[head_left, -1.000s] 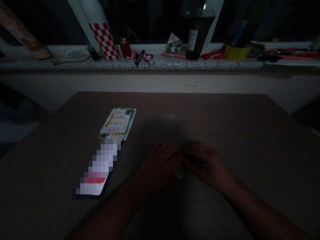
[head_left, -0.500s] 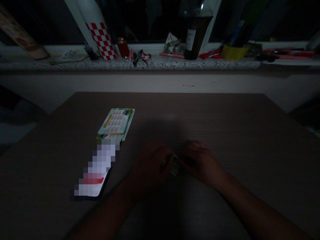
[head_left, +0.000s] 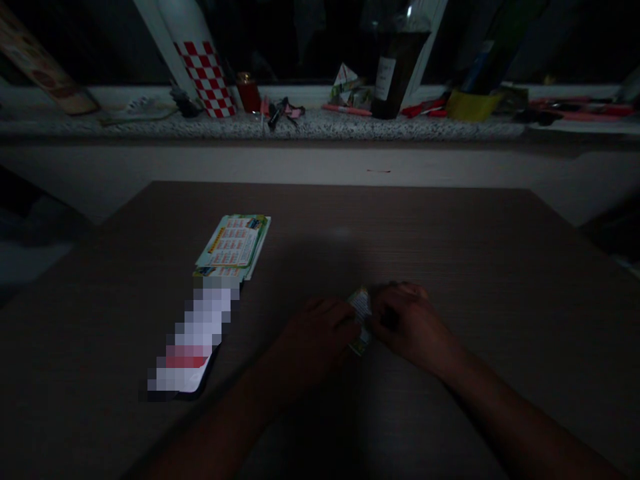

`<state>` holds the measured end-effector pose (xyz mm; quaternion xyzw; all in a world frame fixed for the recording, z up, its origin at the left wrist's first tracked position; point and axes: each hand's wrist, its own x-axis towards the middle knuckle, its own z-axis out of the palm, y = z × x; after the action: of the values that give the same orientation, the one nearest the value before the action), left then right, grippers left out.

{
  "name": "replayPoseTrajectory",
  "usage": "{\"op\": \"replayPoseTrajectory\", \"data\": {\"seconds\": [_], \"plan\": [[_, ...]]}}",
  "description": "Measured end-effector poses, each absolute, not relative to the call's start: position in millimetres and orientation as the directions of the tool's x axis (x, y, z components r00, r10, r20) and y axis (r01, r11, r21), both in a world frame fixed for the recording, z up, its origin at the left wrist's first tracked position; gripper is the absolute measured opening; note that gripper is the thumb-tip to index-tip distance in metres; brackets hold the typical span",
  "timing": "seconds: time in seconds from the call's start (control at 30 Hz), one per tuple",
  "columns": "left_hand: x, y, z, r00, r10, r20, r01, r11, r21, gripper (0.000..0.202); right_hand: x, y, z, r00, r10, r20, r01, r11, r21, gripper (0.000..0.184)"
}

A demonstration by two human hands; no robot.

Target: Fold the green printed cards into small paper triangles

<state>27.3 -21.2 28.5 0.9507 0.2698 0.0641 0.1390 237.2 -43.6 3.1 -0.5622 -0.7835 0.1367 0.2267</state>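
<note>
A small printed paper card [head_left: 361, 311] sits between my two hands over the middle of the dark table. Its printed face shows, and it looks narrow, perhaps folded. My left hand [head_left: 320, 333] has its fingers closed over the card's left side. From the right, my right hand [head_left: 410, 327] pinches at the card's other edge with thumb and curled fingers. Deep shadow hides the exact fingertip contact. To the left lies a stack of calendar cards [head_left: 233, 241], just beyond a phone [head_left: 193, 382] with a lit, partly pixelated screen.
The wooden table [head_left: 450, 233] ends at a wall below a speckled stone sill [head_left: 320, 127]. On the sill stand a red-and-white checkered bottle [head_left: 207, 80], a dark labelled bottle [head_left: 393, 77], a red jar [head_left: 247, 95], a yellow holder [head_left: 473, 105], and several pens and clips.
My left hand has shifted right and its fingers now lie over the card. More of the card's printed face shows. My right hand has moved slightly right. The card stack and phone stay put.
</note>
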Motion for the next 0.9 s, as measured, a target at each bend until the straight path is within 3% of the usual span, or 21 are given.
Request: {"op": "replayPoseTrajectory", "data": {"seconds": [0.13,0.23,0.53,0.9], "plan": [[25,-21,30,0.843,0.536,0.049,0.496,-0.809,0.315,0.021,242,-43,3,-0.364,0.889,0.28,0.738,0.458,-0.496,0.026],[21,-20,29,0.844,0.533,0.063,0.483,-0.805,0.345,0.026,244,-42,2,-0.425,0.868,0.256,0.713,0.496,-0.497,0.025],[15,-13,33,0.851,0.522,0.062,0.459,-0.796,0.396,0.025,243,-45,4,-0.398,0.894,0.204,0.74,0.444,-0.504,0.031],[12,-9,35,0.845,0.529,0.077,0.454,-0.786,0.42,0.02,238,-47,4,-0.379,0.895,0.235,0.748,0.446,-0.492,0.029]]}}
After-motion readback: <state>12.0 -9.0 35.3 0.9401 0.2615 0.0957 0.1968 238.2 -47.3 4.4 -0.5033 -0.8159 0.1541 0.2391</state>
